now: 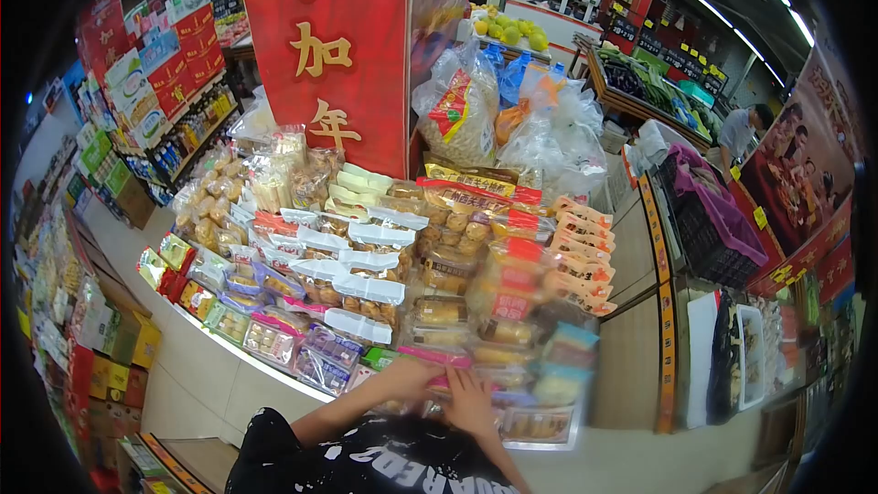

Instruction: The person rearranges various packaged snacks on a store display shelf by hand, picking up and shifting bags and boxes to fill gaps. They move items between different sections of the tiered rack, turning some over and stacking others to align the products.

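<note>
Both of my hands are at the front edge of a snack display, close together among the packs. My left hand (409, 377) reaches in from the left, its fingers closed at a pink-edged snack pack (437, 356). The fingertips are partly hidden and blurred. Beside it, my right hand (471, 402) lies over the front packs with its fingers stretched forward and slightly apart. Purple packs (326, 361) lie left of my hands. Clear packs of pastries (442, 311) are stacked just beyond them, and a boxed snack tray (537, 424) sits to the right.
White-topped cookie bags (368, 287) and orange-topped bags (583, 247) fill the display. Behind stand a red banner (325, 55) and large clear sacks (462, 110). A dark crate with purple lining (713, 206) is at right, near another person (739, 135). Stocked shelves (169, 128) line the left.
</note>
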The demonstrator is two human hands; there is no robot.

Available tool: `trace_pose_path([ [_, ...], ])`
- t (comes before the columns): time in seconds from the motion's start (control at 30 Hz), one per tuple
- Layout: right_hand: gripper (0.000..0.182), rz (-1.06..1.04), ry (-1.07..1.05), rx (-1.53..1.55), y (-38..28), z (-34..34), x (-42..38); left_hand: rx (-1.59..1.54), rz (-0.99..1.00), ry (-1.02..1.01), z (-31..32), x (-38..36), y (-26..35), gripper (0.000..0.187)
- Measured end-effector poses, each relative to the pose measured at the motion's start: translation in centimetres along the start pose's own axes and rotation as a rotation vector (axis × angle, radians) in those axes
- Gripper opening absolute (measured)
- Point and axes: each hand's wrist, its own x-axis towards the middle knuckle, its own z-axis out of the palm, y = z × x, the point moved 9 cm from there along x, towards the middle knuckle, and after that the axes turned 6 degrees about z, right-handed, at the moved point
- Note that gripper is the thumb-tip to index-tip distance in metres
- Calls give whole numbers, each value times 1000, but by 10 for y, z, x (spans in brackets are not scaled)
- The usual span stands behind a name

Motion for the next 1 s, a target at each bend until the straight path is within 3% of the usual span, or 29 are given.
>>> trace_pose_path([
  [0.03,81,-4,-15,-5,2,3,5,-16,-4,3,-16,-2,3,63],
  [0.1,71,256,-134,214,33,14,14,-405,-69,123,-47,-6,-2,58],
  [0.13,71,256,-155,207,40,17,16,-426,-76,124,-34,-1,-17,58],
  [0.2,62,488,-66,308,80,14,15,-951,-139,606,-16,9,-81,52],
  [0.23,62,494,-91,296,79,10,21,-976,-152,605,-11,17,-93,52],
  [0.3,63,404,114,104,70,-25,36,-701,-280,759,-19,28,-123,46],
  [0.33,61,347,182,62,62,-34,44,-728,-298,762,-19,40,-135,46],
  [0.4,60,280,201,51,50,-28,69,-966,-341,678,-11,72,-166,43],
  [0.47,59,214,216,30,43,-15,91,-1389,-414,736,17,113,-217,41],
  [0.5,60,143,245,-19,39,-2,101,-1424,-427,745,7,123,-223,41],
  [0.6,62,48,205,-111,24,28,141,-1244,-359,718,-50,141,-232,46],
  [0.67,70,-12,79,-193,22,56,157,-920,-310,251,-42,167,-222,53],
  [0.7,70,-19,61,-197,21,62,162,-939,-318,253,-39,173,-227,53],
  [0.77,71,-50,-73,-217,15,85,169,-647,-400,-175,-1,176,-230,62],
  [0.9,72,-23,-177,-157,31,98,187,-543,-431,-144,27,191,-235,69],
  [1.0,67,-9,-106,-155,34,97,199,-417,-422,-268,48,221,-243,68],
])
